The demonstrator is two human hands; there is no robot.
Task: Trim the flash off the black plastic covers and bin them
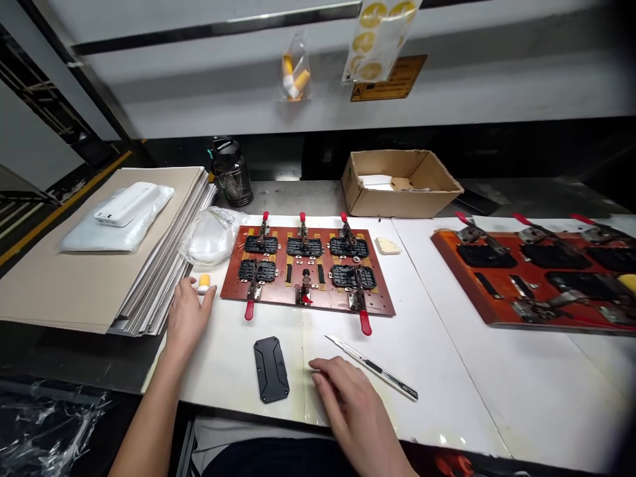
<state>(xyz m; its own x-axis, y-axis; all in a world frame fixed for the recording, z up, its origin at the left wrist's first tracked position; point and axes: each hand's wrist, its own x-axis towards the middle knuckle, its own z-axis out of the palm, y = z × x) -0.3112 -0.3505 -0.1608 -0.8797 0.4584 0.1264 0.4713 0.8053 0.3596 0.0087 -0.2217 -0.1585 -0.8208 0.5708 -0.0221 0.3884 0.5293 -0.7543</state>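
My left hand [189, 313] is at the left side of the white-covered table, thumb and fingers apart. Between its thumb and fingertips stands a small yellow-and-white capped piece [203, 283]; whether the fingers touch it I cannot tell. My right hand [350, 404] rests near the front edge with loosely bent fingers and nothing visible in them. A black rectangular plate [271, 370] with cut corners lies between my hands. Beside the right hand is a slim utility knife [373, 366]. Behind them sits a reddish-brown fixture board [278, 289] with red-handled toggle clamps and several black ribbed parts.
A second clamp board [489, 311] lies at the right. Stacked cardboard sheets [64, 298] carry a bagged white device [128, 204] at left. Behind are a clear plastic bag [211, 235], a dark jar [234, 175], an open carton [402, 199] and a cream block [388, 246].
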